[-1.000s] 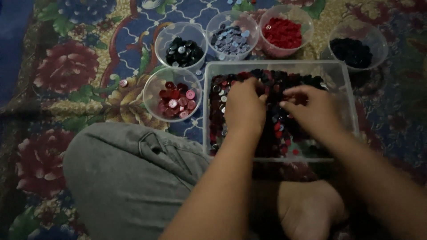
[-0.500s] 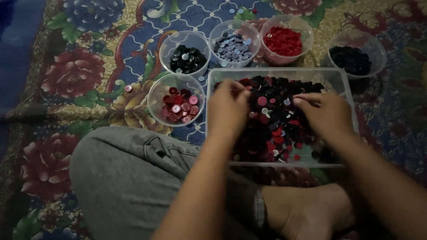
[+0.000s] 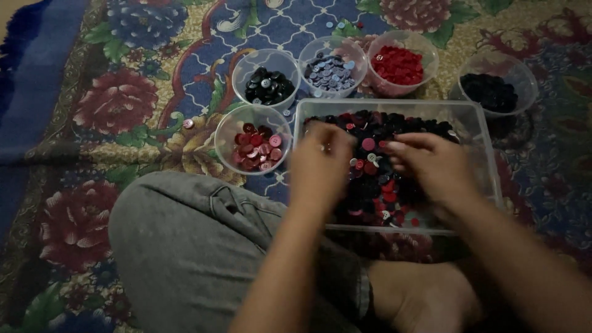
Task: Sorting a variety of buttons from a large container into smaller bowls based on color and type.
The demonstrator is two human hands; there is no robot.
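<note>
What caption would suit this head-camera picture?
Both hands, left hand and right hand, reach into a clear tub of mixed buttons beside five small bowls.

Five small bowls (image 3: 265, 86) crowding the clear tub's (image 3: 487, 160) far and left sides; bare carpet (image 3: 117, 98) leftward.

Dim, warm indoor light; motion blur on left hand (image 3: 320, 163) and right hand (image 3: 435, 166); shadowed lower right corner.

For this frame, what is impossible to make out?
- Head view: whether the left hand pinches a button; motion blur smears its fingers.
- Head view: the buttons under the right hand, covered by the palm.
- Head view: the near wall of the clear tray, hidden by both forearms.
- Head view: details of the buttons in the dark bowl; too dim.
</note>
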